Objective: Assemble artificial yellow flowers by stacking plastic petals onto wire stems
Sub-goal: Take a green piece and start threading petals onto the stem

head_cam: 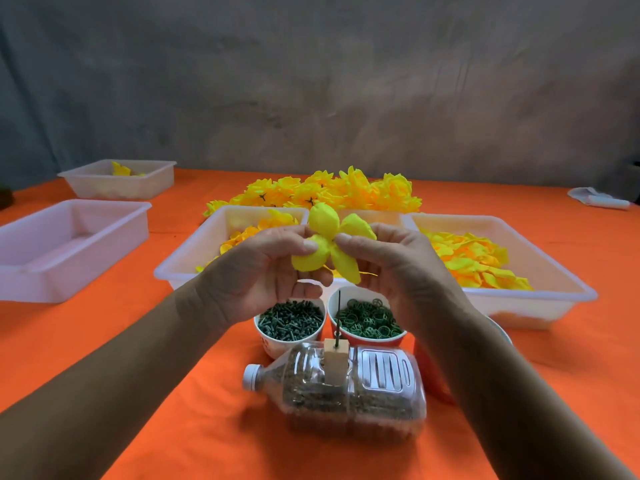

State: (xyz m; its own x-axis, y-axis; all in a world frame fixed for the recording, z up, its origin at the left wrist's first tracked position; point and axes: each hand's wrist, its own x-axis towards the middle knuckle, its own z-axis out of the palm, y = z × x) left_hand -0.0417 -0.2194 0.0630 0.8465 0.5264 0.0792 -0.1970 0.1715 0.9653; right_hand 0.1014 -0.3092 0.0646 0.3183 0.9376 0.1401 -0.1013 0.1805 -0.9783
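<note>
A yellow four-lobed petal piece (327, 242) is held up in the middle of the view. My left hand (266, 271) pinches its left side and my right hand (388, 268) pinches its right side. Straight below it a thin dark wire stem (337, 318) stands upright in a small wooden block (335, 362). The block is fixed on a clear plastic bottle (346, 386) lying on its side. Loose yellow petals (474, 259) fill the white tray at the right. Finished yellow flowers (332, 190) are heaped behind the trays.
Two paper cups sit just behind the bottle: one with green pegs (291, 318), one with green rings (369, 318). A middle white tray (180, 258) holds petals. Two more white trays (69, 244) (121, 178) stand at the left on the orange tablecloth. A white object (597, 199) lies far right.
</note>
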